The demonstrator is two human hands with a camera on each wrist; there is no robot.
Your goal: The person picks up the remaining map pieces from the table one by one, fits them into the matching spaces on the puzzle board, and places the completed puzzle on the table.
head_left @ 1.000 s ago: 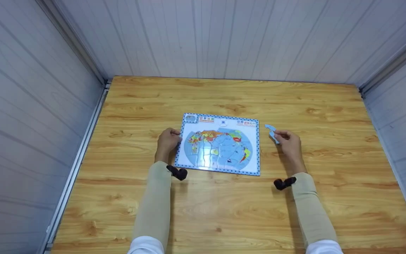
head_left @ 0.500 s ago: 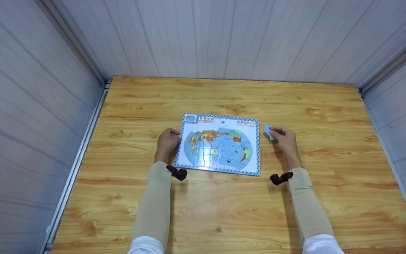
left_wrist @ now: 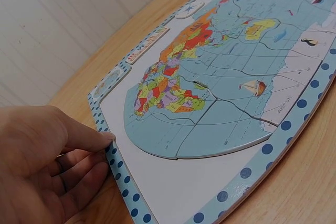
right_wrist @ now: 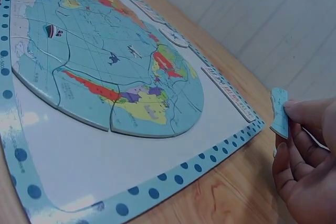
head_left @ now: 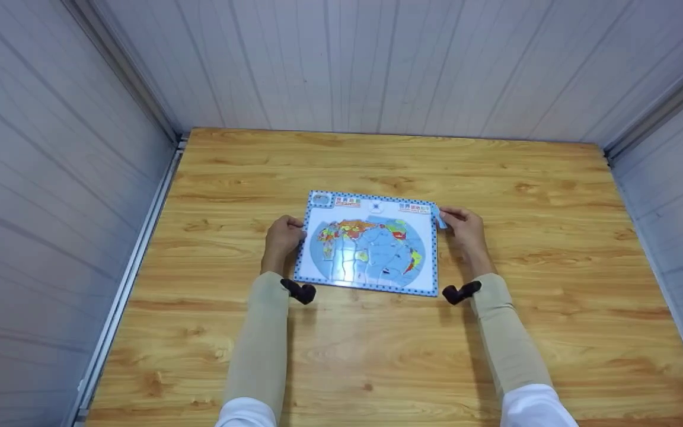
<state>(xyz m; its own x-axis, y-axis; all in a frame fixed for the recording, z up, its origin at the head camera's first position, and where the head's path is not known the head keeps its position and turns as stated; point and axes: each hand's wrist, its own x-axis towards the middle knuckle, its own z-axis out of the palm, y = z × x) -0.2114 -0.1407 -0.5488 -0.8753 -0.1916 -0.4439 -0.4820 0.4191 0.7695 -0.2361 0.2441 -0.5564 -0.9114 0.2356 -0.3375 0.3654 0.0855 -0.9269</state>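
Note:
A world map jigsaw board (head_left: 424,283) with a dotted blue border lies on the table, its oval of blue sea and coloured land mostly filled with fitted pieces. My left hand (head_left: 283,238) holds the board's left edge; in the left wrist view its thumb (left_wrist: 102,139) lies on the dotted border, the other fingers curled beside and below the edge. At the upper right corner, my right hand (head_left: 466,232) pinches a pale blue puzzle piece (right_wrist: 280,113) between thumb and fingers. That piece is raised beside the corner in the right wrist view. A gap shows along the oval's top.
The wood-grain table (head_left: 365,356) surrounds the board. A pale panelled wall (head_left: 353,65) rises behind it, with more panels at left and right. Small black wrist cameras (head_left: 299,291) stick out from both sleeves.
My right hand has moved left with the puzzle piece, from the bare table to the board's upper right corner, turning the piece on the way. The left hand and board have stayed put.

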